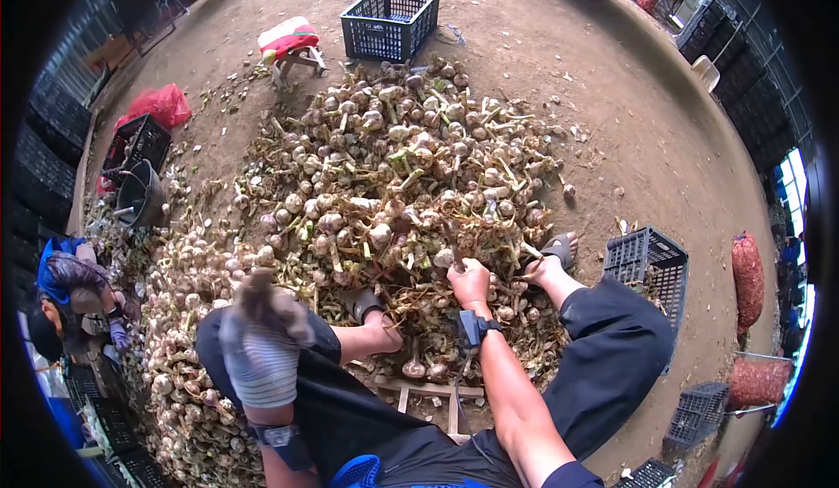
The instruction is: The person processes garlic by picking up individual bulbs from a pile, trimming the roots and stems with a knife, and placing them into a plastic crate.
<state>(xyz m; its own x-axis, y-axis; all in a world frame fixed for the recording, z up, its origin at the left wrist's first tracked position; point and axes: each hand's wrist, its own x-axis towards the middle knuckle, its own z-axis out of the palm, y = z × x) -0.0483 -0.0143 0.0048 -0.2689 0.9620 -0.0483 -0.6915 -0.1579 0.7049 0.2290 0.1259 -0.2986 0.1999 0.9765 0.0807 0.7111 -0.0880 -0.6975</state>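
Big heap: garlic on the floor, reaching from the far crate back to the person's feet; many bulbs wear long stalks, so plenty looks left.
Left heap: mostly short-stalked bulbs, along the floor's left side (the finished share, I would judge, though nothing proves it).
Right hand: curled tight round a thin piece at the big heap's near edge, just beside a pale bulb.
Left hand: gloved, raised, blurred; I cannot tell whether it grips anything.
Far crate: inside too dim to read.
Right crate: slatted; contents unclear.
Bucket: a pale stick at its rim.
Red sack: bulging, near the floor's right edge.
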